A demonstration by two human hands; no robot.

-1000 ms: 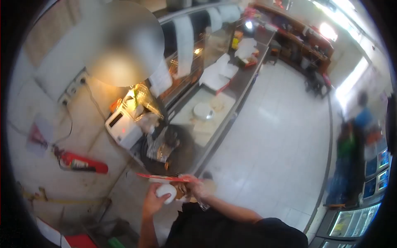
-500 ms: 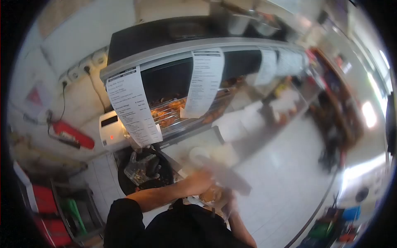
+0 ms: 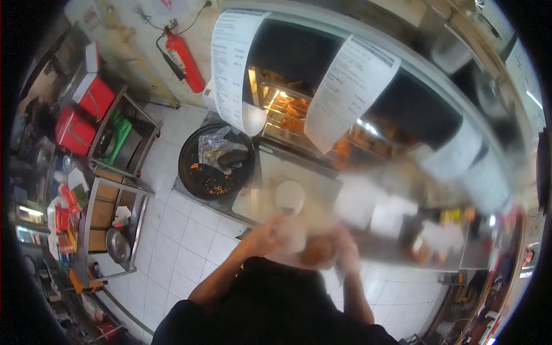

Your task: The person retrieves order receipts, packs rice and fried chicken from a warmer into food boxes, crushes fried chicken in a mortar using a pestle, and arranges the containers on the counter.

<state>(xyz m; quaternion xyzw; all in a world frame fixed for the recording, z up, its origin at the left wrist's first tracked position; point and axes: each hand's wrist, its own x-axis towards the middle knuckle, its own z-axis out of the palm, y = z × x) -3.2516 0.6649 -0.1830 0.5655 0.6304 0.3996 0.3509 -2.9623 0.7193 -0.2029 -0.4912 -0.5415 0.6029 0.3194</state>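
Observation:
My left hand (image 3: pixel 263 237) is closed at the near edge of the cutting board, its fingers at a pale, blurred thing (image 3: pixel 294 238) that I cannot make out. My right hand (image 3: pixel 346 253), whitish as if in a thin glove, grips the side of a pale paper or container (image 3: pixel 307 264). A round brown piece of food (image 3: pixel 318 250) lies in it, close in front of my body. Just beyond my hands a white round tub (image 3: pixel 289 196) stands on the pale cutting board (image 3: pixel 270 167). Motion blur hides the fingertips.
To the left is a round black pan (image 3: pixel 195 184) with crumbs and a crumpled plastic bag (image 3: pixel 215 146). Behind the board, a lit food warmer (image 3: pixel 282 109) holds fried pieces, with printed paper sheets (image 3: pixel 351 86) hanging before it. A metal trolley (image 3: pixel 138 218) stands far left.
A grey flat blade-like thing seen near my left hand is out of sight. My left hand has drawn back left, and the view has turned left, bringing the pan and trolleys in.

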